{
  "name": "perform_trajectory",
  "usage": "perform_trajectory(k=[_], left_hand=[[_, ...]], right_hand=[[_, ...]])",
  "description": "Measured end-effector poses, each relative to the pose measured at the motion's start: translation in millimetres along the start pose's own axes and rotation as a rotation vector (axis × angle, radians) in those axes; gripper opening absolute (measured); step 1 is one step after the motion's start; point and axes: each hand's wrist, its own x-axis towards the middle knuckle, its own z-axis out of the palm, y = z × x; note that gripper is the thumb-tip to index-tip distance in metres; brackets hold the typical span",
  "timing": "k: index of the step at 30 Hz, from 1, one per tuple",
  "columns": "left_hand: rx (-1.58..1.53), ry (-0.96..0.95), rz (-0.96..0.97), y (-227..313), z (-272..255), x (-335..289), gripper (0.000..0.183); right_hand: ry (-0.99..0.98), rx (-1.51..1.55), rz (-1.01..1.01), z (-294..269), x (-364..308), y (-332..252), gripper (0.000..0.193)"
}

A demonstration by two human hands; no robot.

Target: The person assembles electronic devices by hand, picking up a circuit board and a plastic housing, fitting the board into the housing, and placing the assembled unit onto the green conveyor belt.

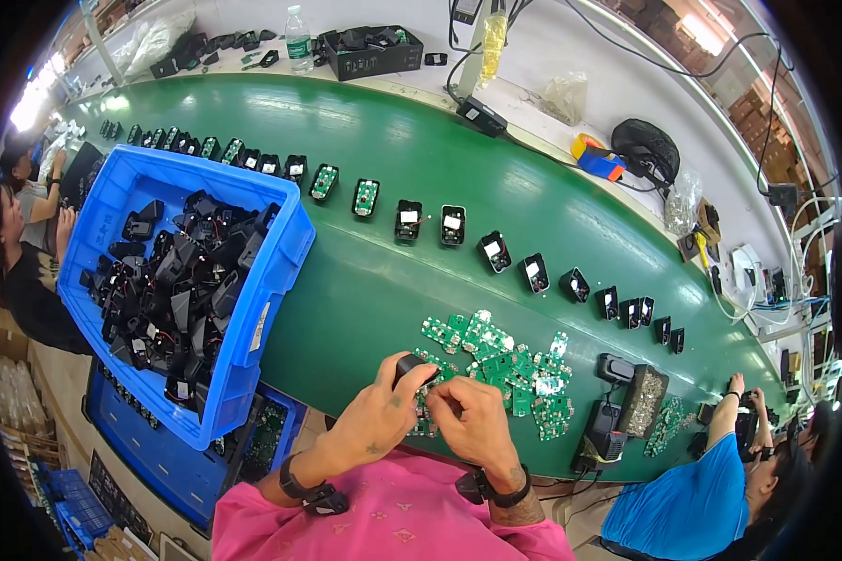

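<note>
My left hand (pixel 376 413) is closed around a small black plastic housing (pixel 415 368), held just above the near edge of the green work table. Close beside it, my right hand (pixel 477 423) has its fingers pinched together. What they hold, if anything, is hidden. Just beyond both hands lies a loose pile of green circuit boards (pixel 510 369). Farther off, a long curved row of black open housings (pixel 452 225) stretches across the table. Some of them show a green board inside, such as one housing (pixel 366 198) near the blue crate.
The blue crate (pixel 253 346) on the left is full of black housings with wires. To the right are a black power unit (pixel 601 432) and a tray of small metal parts (pixel 644 402). A co-worker in blue (pixel 683 496) works at the right; other people sit far left.
</note>
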Motion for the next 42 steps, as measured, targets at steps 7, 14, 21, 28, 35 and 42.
perform_trajectory(k=[7,14,21,28,35,42], left_hand=[[0.138,-0.011,-0.101,-11,15,2,0.057],[-0.409,0.062,-0.144,-27,6,13,0.051],[-0.799,-0.092,-0.104,-45,0,10,0.063],[-0.554,-0.024,-0.094,-53,7,10,0.066],[-0.751,-0.085,0.0,-50,4,7,0.066],[-0.443,0.138,0.04,-52,19,15,0.058]], right_hand=[[0.165,-0.138,-0.053,23,2,17,0.004],[0.316,0.02,0.24,26,8,20,0.02],[0.053,0.55,0.389,22,1,42,0.012],[0.225,0.624,0.328,44,-3,48,0.011],[0.014,0.336,0.319,9,12,25,0.028],[-0.031,0.115,0.324,10,17,-4,0.035]])
